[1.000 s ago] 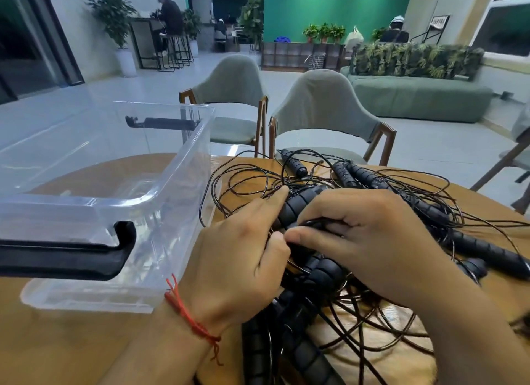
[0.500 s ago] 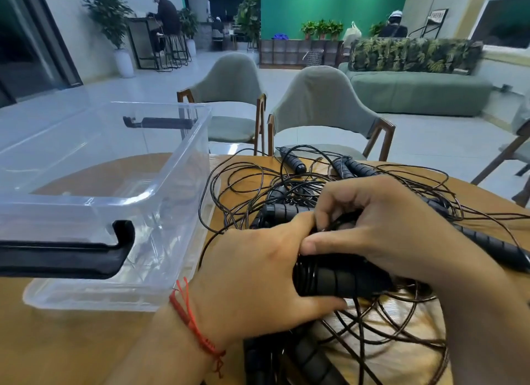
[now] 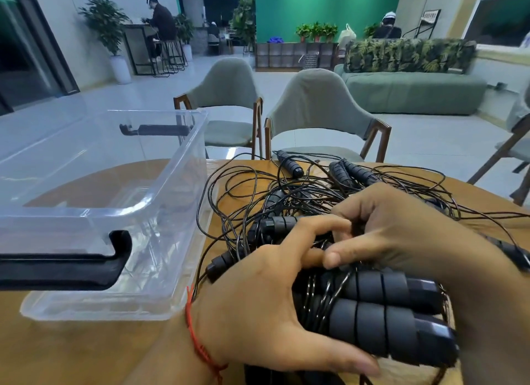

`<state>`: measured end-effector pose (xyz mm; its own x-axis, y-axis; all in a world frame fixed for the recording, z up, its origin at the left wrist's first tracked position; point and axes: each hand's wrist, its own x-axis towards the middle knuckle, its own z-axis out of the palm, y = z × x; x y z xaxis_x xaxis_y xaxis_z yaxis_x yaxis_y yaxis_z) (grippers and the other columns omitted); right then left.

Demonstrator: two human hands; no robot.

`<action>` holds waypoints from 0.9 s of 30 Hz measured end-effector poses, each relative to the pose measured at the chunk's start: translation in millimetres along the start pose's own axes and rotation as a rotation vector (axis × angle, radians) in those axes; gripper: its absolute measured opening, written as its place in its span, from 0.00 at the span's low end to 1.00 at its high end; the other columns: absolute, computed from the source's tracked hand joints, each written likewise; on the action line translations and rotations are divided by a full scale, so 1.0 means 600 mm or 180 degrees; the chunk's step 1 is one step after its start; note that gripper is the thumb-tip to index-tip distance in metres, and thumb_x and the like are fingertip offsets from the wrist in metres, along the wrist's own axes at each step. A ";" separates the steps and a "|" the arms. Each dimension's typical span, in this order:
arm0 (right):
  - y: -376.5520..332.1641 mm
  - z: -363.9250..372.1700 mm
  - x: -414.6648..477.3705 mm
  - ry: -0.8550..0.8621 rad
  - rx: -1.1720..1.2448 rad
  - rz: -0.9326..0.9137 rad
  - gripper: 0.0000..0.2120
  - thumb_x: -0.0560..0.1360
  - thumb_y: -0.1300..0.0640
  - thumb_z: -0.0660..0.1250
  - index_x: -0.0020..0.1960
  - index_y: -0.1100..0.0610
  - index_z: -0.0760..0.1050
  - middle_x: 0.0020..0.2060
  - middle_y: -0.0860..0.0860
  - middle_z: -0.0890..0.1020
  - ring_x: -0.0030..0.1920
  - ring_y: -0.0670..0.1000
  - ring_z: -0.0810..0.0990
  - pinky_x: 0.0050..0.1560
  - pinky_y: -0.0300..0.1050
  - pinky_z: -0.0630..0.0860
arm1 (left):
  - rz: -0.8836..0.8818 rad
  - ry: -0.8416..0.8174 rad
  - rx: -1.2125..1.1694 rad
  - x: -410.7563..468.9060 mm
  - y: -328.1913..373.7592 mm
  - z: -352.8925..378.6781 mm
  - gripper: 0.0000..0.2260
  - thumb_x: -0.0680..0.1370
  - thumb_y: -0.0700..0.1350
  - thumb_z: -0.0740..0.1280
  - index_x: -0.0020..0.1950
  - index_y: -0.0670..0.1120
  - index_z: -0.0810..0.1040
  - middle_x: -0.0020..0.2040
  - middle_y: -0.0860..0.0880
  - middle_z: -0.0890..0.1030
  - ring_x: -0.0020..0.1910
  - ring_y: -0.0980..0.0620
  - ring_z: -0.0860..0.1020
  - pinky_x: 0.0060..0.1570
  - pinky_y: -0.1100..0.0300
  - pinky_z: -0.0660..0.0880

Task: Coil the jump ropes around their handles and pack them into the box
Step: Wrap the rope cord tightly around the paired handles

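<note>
Two ribbed handles [image 3: 381,313], raised from the tangle [image 3: 258,189] on the desk [image 3: 86,350], now sit paired in the left hand [image 3: 258,307], fingers curled round them; the right hand [image 3: 401,235] pinches their cord [image 3: 311,293], ready for winding. The clear box [image 3: 160,212] alongside holds none.

— What colour are the handles [image 3: 372,307]?
— Dark grey, ringed in bands, with black end caps. The cords [image 3: 315,192] are thin and black.
— And the box [image 3: 172,201]?
— Clear plastic, with black clips [image 3: 66,270].
— The desk [image 3: 71,350]?
— Warm brown wood grain. There's a red string bracelet [image 3: 198,341] on one wrist.
— Behind?
— Grey-green chairs [image 3: 318,106], a green wall [image 3: 327,8], and a green sofa [image 3: 415,94] with leaf-print cushions.
</note>
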<state>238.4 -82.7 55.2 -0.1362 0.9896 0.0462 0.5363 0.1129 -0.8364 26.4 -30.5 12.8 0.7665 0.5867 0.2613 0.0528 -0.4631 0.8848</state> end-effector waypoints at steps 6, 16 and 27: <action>0.010 0.019 0.027 0.0245 0.0036 -0.0421 0.23 0.67 0.36 0.80 0.33 0.55 0.81 0.27 0.51 0.78 0.31 0.45 0.75 0.34 0.35 0.69 | 0.0169 -0.0707 -0.0022 0.001 0.023 -0.021 0.20 0.81 0.37 0.72 0.72 0.48 0.78 0.48 0.53 0.83 0.66 0.50 0.82 0.62 0.60 0.77; 0.034 0.048 0.027 0.1131 -0.0597 -0.0234 0.07 0.80 0.70 0.68 0.47 0.64 0.84 0.28 0.49 0.84 0.37 0.42 0.83 0.42 0.33 0.77 | 0.0548 0.0847 -0.0527 0.000 -0.024 -0.016 0.27 0.73 0.61 0.75 0.73 0.65 0.77 0.57 0.53 0.84 0.51 0.52 0.85 0.53 0.58 0.80; 0.009 0.075 0.030 0.1171 -0.1511 -0.0606 0.14 0.81 0.41 0.67 0.65 0.35 0.69 0.53 0.34 0.80 0.45 0.40 0.83 0.42 0.37 0.77 | -0.0206 0.1394 -0.2303 0.019 -0.027 -0.029 0.36 0.79 0.72 0.61 0.61 0.39 0.82 0.37 0.36 0.79 0.30 0.45 0.76 0.27 0.58 0.71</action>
<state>201.5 -68.1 27.3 -0.0155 0.9047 0.4258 0.8537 0.2337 -0.4654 23.3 -5.0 8.2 0.4512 0.8708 0.1955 -0.4487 0.0320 0.8931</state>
